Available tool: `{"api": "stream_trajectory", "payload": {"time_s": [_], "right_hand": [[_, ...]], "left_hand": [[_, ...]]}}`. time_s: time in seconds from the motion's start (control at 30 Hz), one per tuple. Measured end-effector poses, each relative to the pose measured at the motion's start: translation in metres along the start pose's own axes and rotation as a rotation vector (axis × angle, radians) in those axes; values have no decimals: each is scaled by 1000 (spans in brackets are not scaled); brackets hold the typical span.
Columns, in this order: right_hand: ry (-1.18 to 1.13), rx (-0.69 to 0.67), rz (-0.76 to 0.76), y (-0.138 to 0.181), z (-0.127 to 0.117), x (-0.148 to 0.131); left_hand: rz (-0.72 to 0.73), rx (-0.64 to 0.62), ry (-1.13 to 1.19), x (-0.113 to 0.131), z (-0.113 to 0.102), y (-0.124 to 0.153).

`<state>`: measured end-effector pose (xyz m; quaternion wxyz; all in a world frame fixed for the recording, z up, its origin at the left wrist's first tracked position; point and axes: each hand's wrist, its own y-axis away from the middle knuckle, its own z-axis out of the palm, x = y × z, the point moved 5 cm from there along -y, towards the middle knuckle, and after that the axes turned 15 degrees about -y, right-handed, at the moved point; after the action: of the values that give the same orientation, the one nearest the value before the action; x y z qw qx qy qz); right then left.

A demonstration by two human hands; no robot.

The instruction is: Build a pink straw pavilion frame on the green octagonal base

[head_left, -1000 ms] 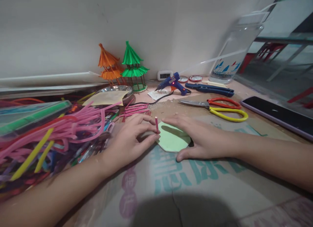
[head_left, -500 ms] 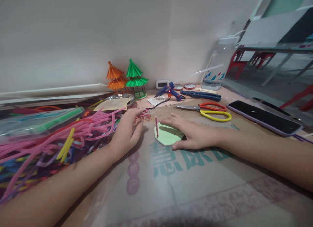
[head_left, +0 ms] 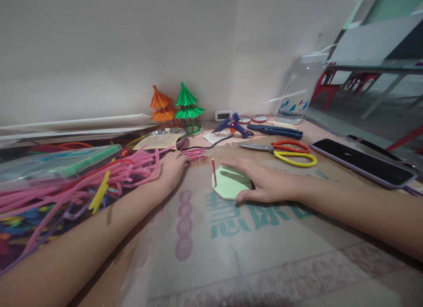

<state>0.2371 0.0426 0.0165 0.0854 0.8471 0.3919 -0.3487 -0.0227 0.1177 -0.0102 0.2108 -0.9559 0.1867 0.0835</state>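
Note:
A pale green octagonal board (head_left: 229,183) lies flat on the plastic-covered surface, with one thin dark pink stick (head_left: 214,172) standing upright near its left edge. My right hand (head_left: 261,181) grips the board from the right, its thumb at the near edge and fingers at the far edge. Beside several loose pink sticks (head_left: 196,153) is my left hand (head_left: 170,170), back up and fingers bent down. The fingertips are hidden, so I cannot see whether they pinch a stick. Pink fuzzy pipe cleaners (head_left: 132,168) lie against the left wrist.
Behind stand an orange (head_left: 161,106) and a green (head_left: 188,109) pagoda model, a metal dish (head_left: 183,142) and a blue glue gun (head_left: 233,125) with a cord. To the right are scissors (head_left: 294,153), a blue cutter (head_left: 276,131), a phone (head_left: 361,161) and a clear bottle (head_left: 299,91).
My left hand has turned palm down and its fingers have come to the loose pink sticks. My right hand stays on the board. The whole view has shifted slightly.

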Motion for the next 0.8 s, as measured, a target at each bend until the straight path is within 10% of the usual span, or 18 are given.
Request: {"api": "stream_trajectory", "payload": {"time_s": [0.47, 0.8], "right_hand": [[66, 361, 132, -6, -72, 7], [190, 417, 416, -56, -113, 77]], "left_hand": [[-58, -95, -21, 8, -18, -1], [-139, -112, 170, 8, -78, 5]]}}
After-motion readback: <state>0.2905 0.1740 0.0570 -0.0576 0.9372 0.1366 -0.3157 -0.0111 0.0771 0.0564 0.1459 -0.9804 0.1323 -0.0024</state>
